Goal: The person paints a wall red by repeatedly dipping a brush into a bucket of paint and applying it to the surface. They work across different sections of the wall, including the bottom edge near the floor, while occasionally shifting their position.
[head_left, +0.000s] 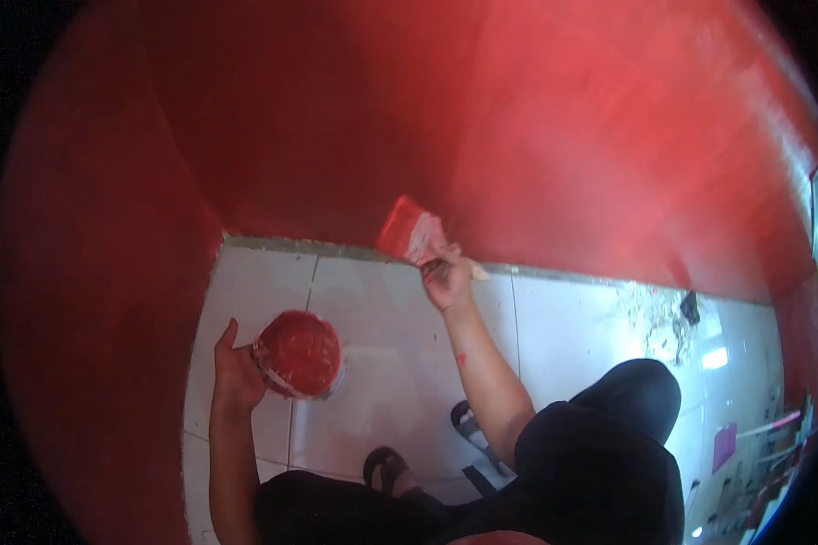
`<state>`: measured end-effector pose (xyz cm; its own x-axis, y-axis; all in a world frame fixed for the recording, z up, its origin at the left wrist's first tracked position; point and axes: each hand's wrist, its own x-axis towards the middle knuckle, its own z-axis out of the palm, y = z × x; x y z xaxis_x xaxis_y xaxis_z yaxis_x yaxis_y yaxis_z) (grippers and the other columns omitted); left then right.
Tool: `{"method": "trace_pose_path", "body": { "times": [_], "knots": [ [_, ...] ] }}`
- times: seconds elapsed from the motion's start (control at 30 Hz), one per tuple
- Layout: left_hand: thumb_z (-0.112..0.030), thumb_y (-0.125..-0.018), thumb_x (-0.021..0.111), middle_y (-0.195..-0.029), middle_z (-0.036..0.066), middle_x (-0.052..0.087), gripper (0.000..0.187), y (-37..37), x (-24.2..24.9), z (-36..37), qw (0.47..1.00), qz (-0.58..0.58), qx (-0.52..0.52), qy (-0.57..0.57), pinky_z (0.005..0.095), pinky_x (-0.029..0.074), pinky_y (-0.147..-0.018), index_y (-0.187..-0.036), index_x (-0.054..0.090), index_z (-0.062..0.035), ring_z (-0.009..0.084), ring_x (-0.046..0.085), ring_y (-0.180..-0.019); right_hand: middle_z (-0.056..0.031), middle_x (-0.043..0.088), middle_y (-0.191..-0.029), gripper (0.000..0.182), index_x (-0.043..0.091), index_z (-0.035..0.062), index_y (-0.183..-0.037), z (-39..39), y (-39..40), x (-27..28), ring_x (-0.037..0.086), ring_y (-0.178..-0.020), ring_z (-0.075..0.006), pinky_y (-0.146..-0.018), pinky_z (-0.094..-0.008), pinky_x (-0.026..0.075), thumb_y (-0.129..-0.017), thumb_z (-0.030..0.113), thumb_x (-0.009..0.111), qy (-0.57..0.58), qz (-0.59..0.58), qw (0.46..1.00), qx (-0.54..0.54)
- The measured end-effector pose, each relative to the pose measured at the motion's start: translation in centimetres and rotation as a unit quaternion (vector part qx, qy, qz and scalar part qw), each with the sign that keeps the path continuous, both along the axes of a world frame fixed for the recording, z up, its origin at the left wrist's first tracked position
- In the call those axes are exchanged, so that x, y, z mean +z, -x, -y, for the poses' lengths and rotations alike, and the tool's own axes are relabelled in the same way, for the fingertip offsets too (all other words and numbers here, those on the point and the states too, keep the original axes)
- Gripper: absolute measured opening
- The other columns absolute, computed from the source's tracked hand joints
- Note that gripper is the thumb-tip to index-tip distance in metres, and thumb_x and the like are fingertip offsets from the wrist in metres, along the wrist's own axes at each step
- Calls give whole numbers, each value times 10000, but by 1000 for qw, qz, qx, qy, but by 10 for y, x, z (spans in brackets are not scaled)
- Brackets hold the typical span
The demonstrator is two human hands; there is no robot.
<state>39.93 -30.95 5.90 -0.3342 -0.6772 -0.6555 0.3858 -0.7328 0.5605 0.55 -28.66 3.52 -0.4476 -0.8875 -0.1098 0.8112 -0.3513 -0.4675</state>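
My right hand (449, 282) is closed around a wide paintbrush (413, 231), its bristles coated in red and smeared with a paler streak. The brush head points up and left, overlapping the lower part of the red wall (336, 136) in this view. A small round bucket of red paint (298, 352) is at my left hand (238, 374). That hand grips the bucket from its left side, thumb raised and the other fingers hidden behind it. Red paint coats the bucket's inside and streaks its pale rim. A red spot marks my right forearm.
Red walls meet in a corner at the left. White tiles (364, 300) cover the floor, with a dull strip along the wall's base. Pale scraps (656, 320) and a black crumpled piece (690, 308) lie at the right. Farther right is a pink item (723, 446). My sandalled feet are below.
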Motion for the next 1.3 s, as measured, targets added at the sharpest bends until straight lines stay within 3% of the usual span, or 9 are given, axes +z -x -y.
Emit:
{"method": "trace_pose_path", "body": {
  "times": [0.37, 0.43, 0.67, 0.9, 1.0, 1.07, 1.2, 1.27, 1.3],
  "knots": [
    [-546, -950, 466, -634, -34, 477, 450, -9, 16, -12, 992, 91, 1, 83, 335, 441, -737, -865, 632, -136, 134, 484, -714, -43, 637, -858, 249, 509, 132, -819, 87, 57, 424, 661, -793, -182, -688, -326, 575, -814, -18, 708, 324, -556, 721, -258],
    [-532, -952, 474, -641, -25, 502, 438, -12, 4, -4, 994, 72, 19, 85, 309, 442, -701, -849, 631, -136, 134, 491, -687, -29, 693, -923, 104, 631, 119, -829, 86, 29, 450, 687, -817, -166, -737, -334, 578, -803, 45, 699, 158, -787, 403, -440],
    [-498, -956, 495, -718, -3, 573, 396, -1, 22, -10, 994, 71, 35, 81, 306, 444, -655, -829, 594, -137, 126, 519, -683, -29, 701, -1086, 134, 702, 141, -899, 141, 35, 326, 655, -1062, -222, -918, -385, 531, -775, 159, 654, 135, -908, -24, -395],
    [-477, -959, 514, -612, -33, 470, 401, -1, 21, -14, 988, 100, 77, 93, 286, 411, -617, -698, 522, -172, 108, 456, -606, -87, 697, -1052, 79, 667, 85, -757, 114, 28, 179, 659, -1054, -235, -783, -377, 560, -783, 121, 603, 134, -977, 144, -84],
    [-499, -952, 513, -595, -48, 458, 425, -9, 6, -6, 991, 85, 55, 88, 269, 410, -618, -676, 516, -175, 105, 453, -599, -160, 721, -929, 221, 733, 85, -887, 139, 61, 248, 701, -911, -315, -737, -421, 580, -756, 32, 562, 248, -930, 269, -5],
    [-513, -948, 511, -591, -56, 456, 434, -13, 0, -3, 993, 68, 48, 79, 259, 412, -621, -674, 516, -176, 103, 459, -600, -122, 715, -810, 17, 717, 58, -820, 149, 84, 325, 678, -728, -173, -684, -353, 554, -806, 68, 716, 208, -918, 338, -7],
    [-524, -946, 509, -584, -60, 453, 442, -8, 12, -5, 996, 55, 45, 58, 248, 411, -620, -673, 513, -176, 103, 465, -596, -20, 685, -796, 199, 702, 114, -892, 150, 138, 526, 635, -692, -166, -627, -328, 517, -739, -1, 648, 79, -931, 341, -104],
    [-525, -945, 511, -581, -59, 454, 442, 0, 21, -8, 994, 64, 67, 56, 249, 417, -627, -674, 513, -176, 106, 468, -592, -12, 586, -759, 234, 489, 88, -715, 118, 107, 583, 587, -685, -172, -619, -307, 473, -671, -94, 630, 246, -913, 175, -274],
    [-525, -944, 513, -577, -59, 455, 441, 2, 23, -9, 991, 76, 94, 58, 252, 422, -635, -675, 514, -176, 109, 469, -589, -8, 597, -762, 226, 500, 86, -716, 105, 94, 601, 606, -706, -182, -630, -314, 483, -658, -84, 638, 223, -857, 423, -192]
  ]
}}
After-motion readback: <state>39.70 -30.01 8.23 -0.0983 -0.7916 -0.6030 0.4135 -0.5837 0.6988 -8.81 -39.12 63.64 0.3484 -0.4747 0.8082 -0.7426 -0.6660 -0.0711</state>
